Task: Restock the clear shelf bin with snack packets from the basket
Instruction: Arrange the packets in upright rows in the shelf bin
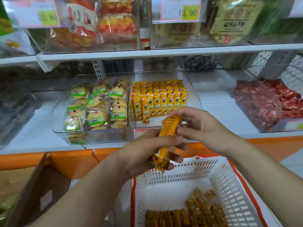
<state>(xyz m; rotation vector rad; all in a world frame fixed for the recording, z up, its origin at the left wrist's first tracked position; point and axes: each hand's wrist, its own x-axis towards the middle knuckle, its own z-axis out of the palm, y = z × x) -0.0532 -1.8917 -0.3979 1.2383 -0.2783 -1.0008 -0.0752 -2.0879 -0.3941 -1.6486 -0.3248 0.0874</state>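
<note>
Fingers point(169, 139) of the left hand point(144, 153) are curled round a bundle of yellow snack packets point(169, 126), clamping its lower half at centre frame. The right hand point(201, 126) pinches the bundle's upper end between thumb and fingertips point(182, 131). Whether it grips one packet or several cannot be told.

Purpose of the hold, as a judgement: the left hand serves as a magazine, and the right hand separates or squares packets for placement. The bundle is tilted with its top toward the clear bin point(195, 99), just above and behind it.

Bin condition: the stocked packets point(159, 100) stand upright in tight rows, faces forward. One packet stands alone ahead of the front row at its left end, so the open room is probably along the front, behind the low lip.

Clearances:
- The bin's left wall touches the neighbouring bin point(95, 108) of green-labelled biscuits.
- The upper shelf point(147, 52) overhangs the bin's rear, so entry is from the front and above.
- The basket point(180, 167) sits at lower right, directly under the hands, with its remaining packets point(196, 210) gathered at the near side.
- A cardboard box point(41, 185) stands at lower left, well apart from the travel path.
</note>
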